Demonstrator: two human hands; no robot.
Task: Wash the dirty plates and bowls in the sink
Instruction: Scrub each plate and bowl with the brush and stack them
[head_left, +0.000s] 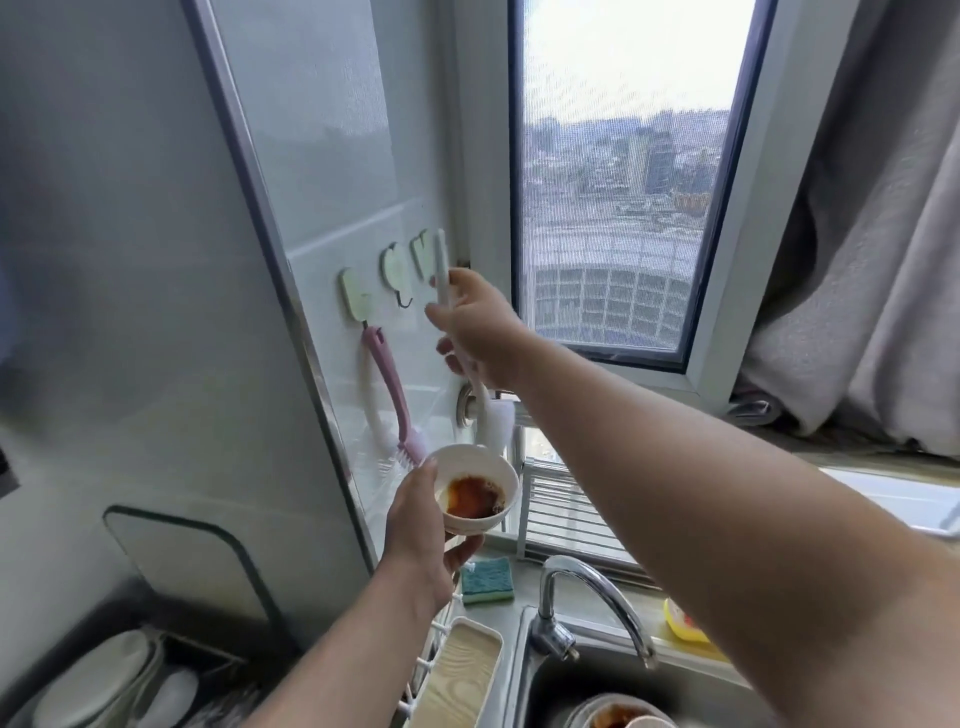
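My left hand (418, 525) grips a small white bowl (480, 486) with red-brown sauce in it, held up in front of the tiled wall. My right hand (475, 327) is raised to the wall hooks and holds the handle of a white long-handled brush (491, 415), whose bristle head hangs below the hand, just above the bowl. Down in the sink (550, 691) lie more dirty dishes (623, 714) with red sauce, cut off by the frame's lower edge.
A pink brush (387, 395) hangs from a wall hook (356, 301). The chrome tap (587, 603) curves over the sink. A blue-green sponge (487, 579) and a yellow bottle (683, 623) lie on the counter. A metal rack (566, 512) stands behind. Clean dishes (98, 680) sit at lower left.
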